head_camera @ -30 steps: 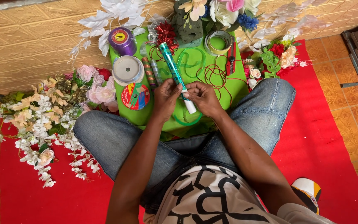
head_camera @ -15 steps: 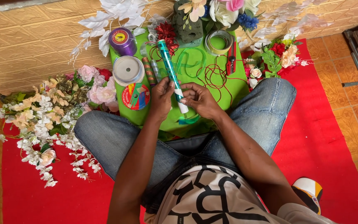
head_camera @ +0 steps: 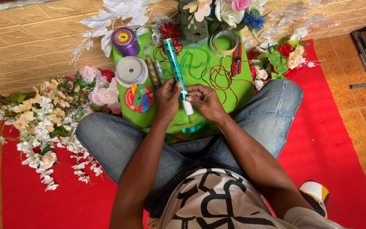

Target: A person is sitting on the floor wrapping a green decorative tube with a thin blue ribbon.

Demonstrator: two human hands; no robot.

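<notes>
wrapping teal ribbon (head_camera: pixel 175 63) around a thin white stick (head_camera: pixel 187 106) is the work we have in hand, seated cross-legged with a green tray (head_camera: pixel 242 91) across our knees. our left hand (head_camera: pixel 167 96) pinches the stick just where the wrapped part ends, fingers closed on it, and our right hand (head_camera: pixel 206 101) is clenched on the bare white end, near the tray's front edge; the wrapped length points toward the tray's far rim. a loose tail of ribbon curls over the tray's front lip. to do this well, we judge, each turn should overlap the last and stay taut, with the thumb pressing the last turn down while the stick rolls. on the tray's left side sit a purple spool (head_camera: pixel 126 41), a white spool (head_camera: pixel 131 71) and a colourful tape roll (head_camera: pixel 139 97); red-handled scissors (head_camera: pixel 236 61) lie on its right side.
</notes>
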